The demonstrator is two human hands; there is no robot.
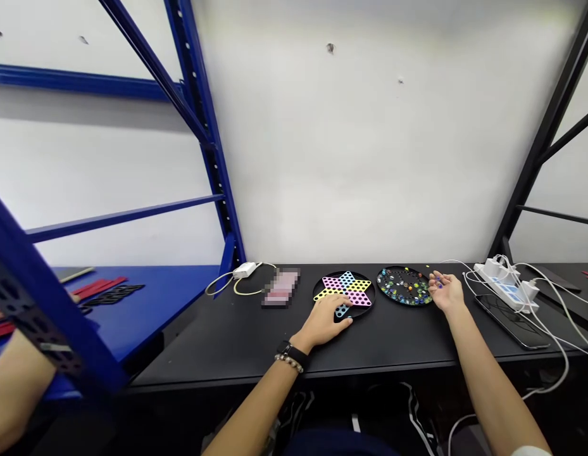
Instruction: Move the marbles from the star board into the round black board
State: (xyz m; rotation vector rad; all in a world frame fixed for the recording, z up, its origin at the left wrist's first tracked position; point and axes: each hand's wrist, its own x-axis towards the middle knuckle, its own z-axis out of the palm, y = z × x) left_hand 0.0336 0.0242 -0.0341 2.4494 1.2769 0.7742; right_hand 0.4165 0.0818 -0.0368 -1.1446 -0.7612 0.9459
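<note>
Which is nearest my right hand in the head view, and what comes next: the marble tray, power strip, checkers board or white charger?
1. The marble tray, just left of the right hand.
2. The power strip, to its right.
3. The checkers board, farther left.
4. The white charger, farthest left.

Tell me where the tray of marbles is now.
In the head view, the marble tray lies right of the Chinese checkers board, just left of the person's right hand.

lt bright, even | shadows soft | edges fisheye-warped | pixelated patch (281,286)
</note>
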